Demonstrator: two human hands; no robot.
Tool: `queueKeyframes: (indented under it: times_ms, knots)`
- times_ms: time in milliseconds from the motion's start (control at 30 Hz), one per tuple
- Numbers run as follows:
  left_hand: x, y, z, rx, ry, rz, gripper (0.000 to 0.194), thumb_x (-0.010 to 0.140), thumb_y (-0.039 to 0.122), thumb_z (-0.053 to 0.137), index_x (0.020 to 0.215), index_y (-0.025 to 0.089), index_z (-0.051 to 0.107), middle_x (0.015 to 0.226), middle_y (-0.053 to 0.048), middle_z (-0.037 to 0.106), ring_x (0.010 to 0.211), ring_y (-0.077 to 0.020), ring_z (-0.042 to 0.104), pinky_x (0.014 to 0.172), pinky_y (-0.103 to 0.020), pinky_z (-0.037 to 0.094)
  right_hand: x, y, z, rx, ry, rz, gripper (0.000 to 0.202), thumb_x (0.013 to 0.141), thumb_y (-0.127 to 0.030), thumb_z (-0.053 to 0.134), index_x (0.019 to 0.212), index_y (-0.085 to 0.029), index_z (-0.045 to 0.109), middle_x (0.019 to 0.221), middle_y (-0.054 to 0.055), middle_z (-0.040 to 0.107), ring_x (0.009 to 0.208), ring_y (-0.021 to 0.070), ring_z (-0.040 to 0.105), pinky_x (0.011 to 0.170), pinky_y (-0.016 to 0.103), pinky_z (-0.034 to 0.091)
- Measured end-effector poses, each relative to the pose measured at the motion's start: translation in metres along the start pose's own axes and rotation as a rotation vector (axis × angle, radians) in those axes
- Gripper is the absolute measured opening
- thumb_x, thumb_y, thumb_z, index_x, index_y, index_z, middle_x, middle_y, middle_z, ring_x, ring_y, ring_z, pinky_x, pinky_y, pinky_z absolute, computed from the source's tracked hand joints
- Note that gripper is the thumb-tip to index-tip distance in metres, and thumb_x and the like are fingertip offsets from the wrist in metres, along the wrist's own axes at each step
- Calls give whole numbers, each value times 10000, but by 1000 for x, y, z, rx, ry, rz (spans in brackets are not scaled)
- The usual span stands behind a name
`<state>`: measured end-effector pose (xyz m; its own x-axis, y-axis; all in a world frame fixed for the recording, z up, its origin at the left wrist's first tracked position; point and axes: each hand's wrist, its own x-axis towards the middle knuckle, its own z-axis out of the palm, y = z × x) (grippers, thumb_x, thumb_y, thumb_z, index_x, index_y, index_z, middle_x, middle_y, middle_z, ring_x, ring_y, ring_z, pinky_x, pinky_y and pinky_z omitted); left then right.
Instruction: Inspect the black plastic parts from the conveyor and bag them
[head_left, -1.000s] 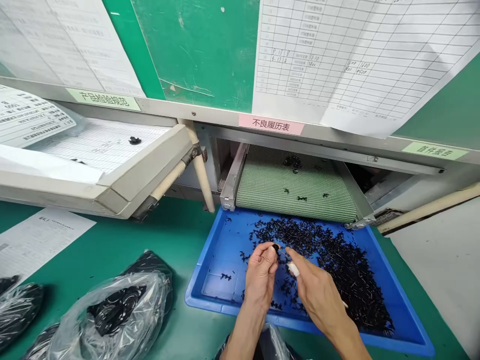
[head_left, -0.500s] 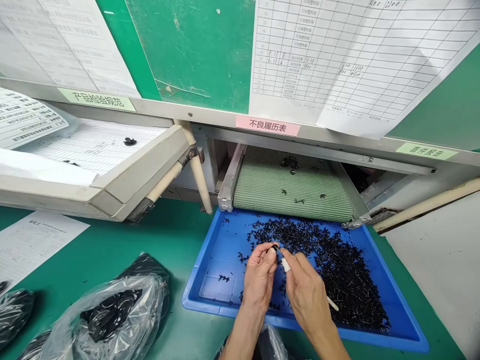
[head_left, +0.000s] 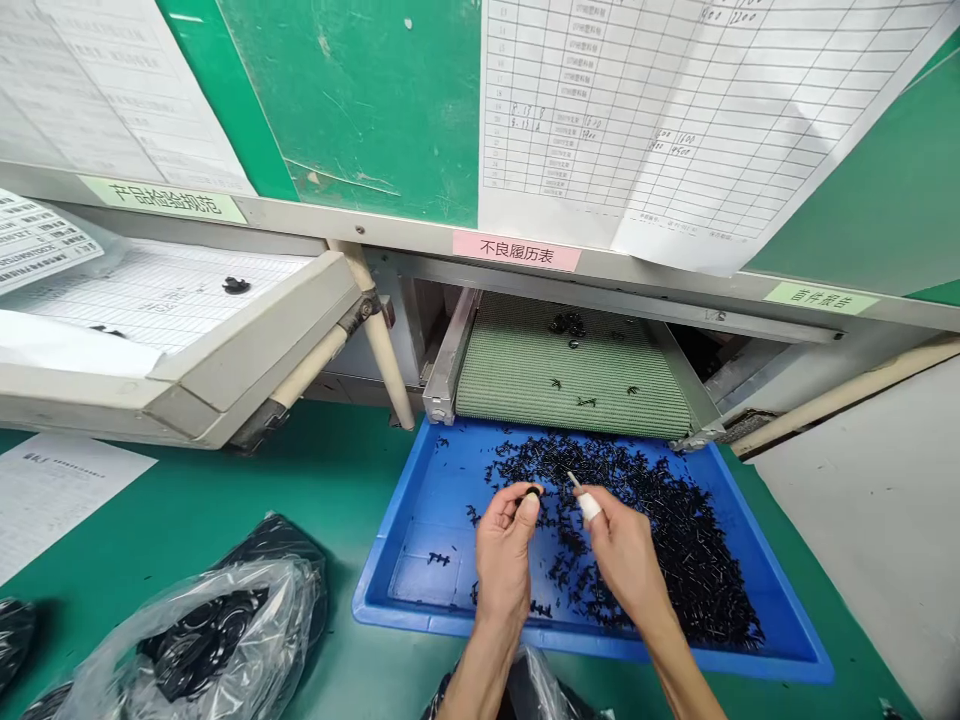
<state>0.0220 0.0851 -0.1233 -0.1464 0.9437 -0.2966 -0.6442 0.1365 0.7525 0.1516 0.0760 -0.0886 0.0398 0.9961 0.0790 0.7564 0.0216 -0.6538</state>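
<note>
Now the two hands have drawn a little apart over the blue tray: half a second ago the white-handled tool's tip was touching the small black part at the left fingertips, and in this view a clear gap lies between them. The left hand is closed in a pinch, thumb and forefinger tight on the black part, with the other fingers curled under. The right hand is closed around the tool, whose thin tip points up toward eleven o'clock, just beside the part but no longer on it. My reading is that the pick or trim on this piece is over, or paused, and the part stays held rather than dropped. From the hands, the heap of loose black pieces spreads from twelve round to three o'clock across the tray floor, and a few strays lie at nine o'clock near the tray's left wall. At twelve o'clock, beyond the tray, the green belt carries a handful more pieces. Clear bags of black rings sit well apart at eight o'clock on the green table, and a paper sheet lies farther out at nine.
</note>
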Motion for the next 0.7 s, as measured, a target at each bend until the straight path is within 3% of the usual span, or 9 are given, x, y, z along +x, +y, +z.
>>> queueKeyframes:
  times_ms: [67, 133, 233, 367, 533, 700]
  knots:
    - [1, 0, 1, -39, 3, -67, 317, 607, 305, 804, 862, 164, 680, 788, -19, 656, 560, -59, 462, 522, -176, 351, 3, 6, -4, -48, 64, -35, 370, 837, -139, 328, 1041, -185, 633, 821, 50, 665, 752, 182, 611, 682, 276, 458]
    - [2, 1, 1, -84, -16, -129, 335, 576, 296, 824, 843, 154, 680, 712, 4, 629, 503, -35, 400, 482, -160, 312, 3, 7, -7, -45, 36, -103, 378, 851, -139, 330, 1081, -195, 625, 953, 67, 661, 866, 189, 610, 774, 303, 463]
    - [4, 1, 1, -147, -36, -161, 336, 576, 274, 830, 845, 145, 677, 700, 10, 618, 480, -18, 362, 448, -139, 279, 4, 1, -9, -16, -12, -166, 368, 875, -152, 338, 1102, -207, 622, 974, 62, 649, 876, 177, 603, 783, 296, 471]
    - [6, 2, -1, -233, -73, -233, 278, 644, 239, 792, 870, 142, 662, 872, -56, 666, 576, -39, 476, 470, -125, 335, 24, -5, -20, -97, 80, -200, 370, 868, -135, 346, 1112, -204, 616, 947, 59, 645, 832, 176, 603, 760, 291, 465]
    - [7, 4, -2, -311, -73, -276, 208, 661, 186, 771, 825, 129, 656, 868, -83, 678, 644, -80, 552, 518, -144, 413, 93, -6, -54, -346, 205, -189, 345, 854, -116, 381, 1081, -190, 630, 978, 64, 645, 874, 192, 591, 782, 289, 419]
    - [10, 5, -3, -365, -32, -271, 246, 662, 126, 738, 900, 111, 675, 892, -102, 674, 705, -116, 590, 554, -173, 456, 176, -19, -65, -452, 138, -144, 275, 892, -139, 415, 1085, -155, 610, 1011, 88, 623, 924, 196, 580, 795, 313, 429]
